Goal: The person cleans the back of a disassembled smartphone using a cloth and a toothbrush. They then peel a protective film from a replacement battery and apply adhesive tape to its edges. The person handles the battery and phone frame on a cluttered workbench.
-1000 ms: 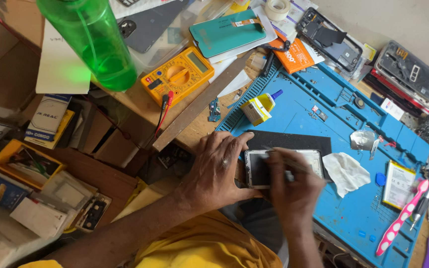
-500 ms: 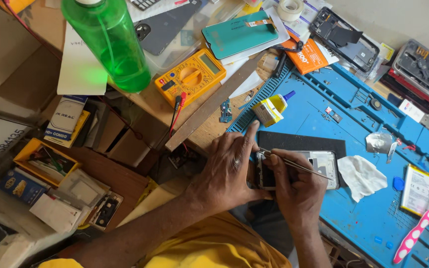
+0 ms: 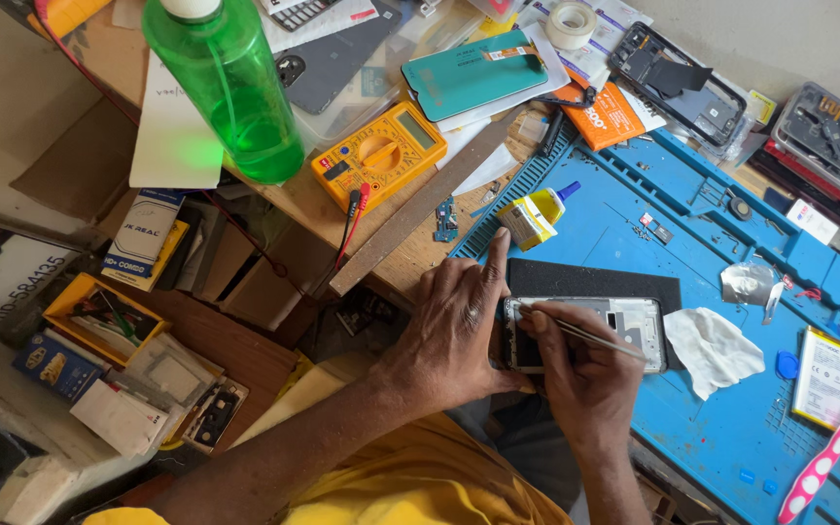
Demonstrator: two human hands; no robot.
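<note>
My left hand [image 3: 454, 321] grips the left end of an opened phone frame [image 3: 624, 326] that lies over a black pad [image 3: 595, 282] on the blue work mat [image 3: 634, 209]; its index finger sticks up along the pad's edge. My right hand [image 3: 580, 374] holds thin metal tweezers [image 3: 585, 335] like a pen, their tip touching the frame's top left corner. A crumpled white tissue [image 3: 717, 350] lies just right of the phone.
A yellow multimeter [image 3: 381, 156], a green plastic bottle [image 3: 230, 87], a small glue bottle [image 3: 537, 214], a teal phone back [image 3: 473, 73], a tape roll [image 3: 571, 24], a phone battery [image 3: 828, 374] and a pink toothbrush [image 3: 833, 447] surround the mat. Boxes fill the shelf at the left.
The camera view has shifted slightly. My right hand has moved the tweezers' tip leftward to the phone frame's top left corner. My left hand keeps its hold.
</note>
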